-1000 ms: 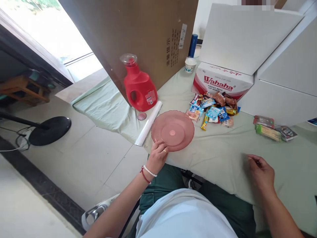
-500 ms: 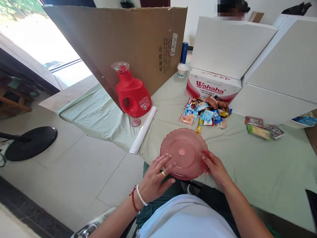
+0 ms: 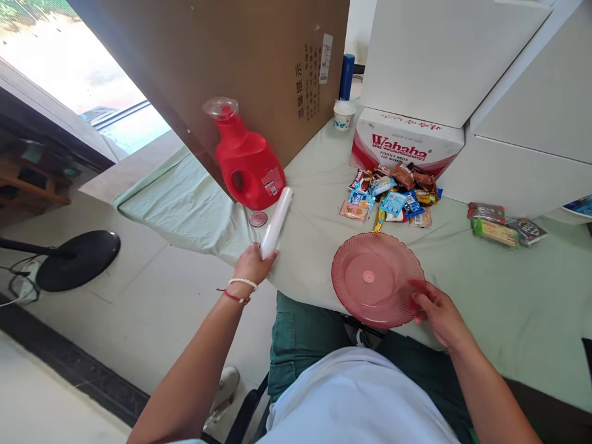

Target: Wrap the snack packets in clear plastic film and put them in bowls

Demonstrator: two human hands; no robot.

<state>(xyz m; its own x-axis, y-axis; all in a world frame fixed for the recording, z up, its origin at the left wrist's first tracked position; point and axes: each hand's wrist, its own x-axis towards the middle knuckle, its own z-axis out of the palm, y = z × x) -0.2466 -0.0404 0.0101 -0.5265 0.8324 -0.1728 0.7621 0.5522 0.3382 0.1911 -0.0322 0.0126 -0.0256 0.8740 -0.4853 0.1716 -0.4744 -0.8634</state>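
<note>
At cloth edge [image 3: 306, 290], left fingers [image 3: 267, 261] around roll [image 3: 278, 219], right fingers [image 3: 424, 301] around plate rim [image 3: 341, 280], room between

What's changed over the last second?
The pink plate has moved right and closer to the person. The left hand let go of it and now grips the near end of the white roll. The right hand, free at first, now holds the plate's right rim. Unmoved: red jug, snack pile, Wahaha box.
</note>
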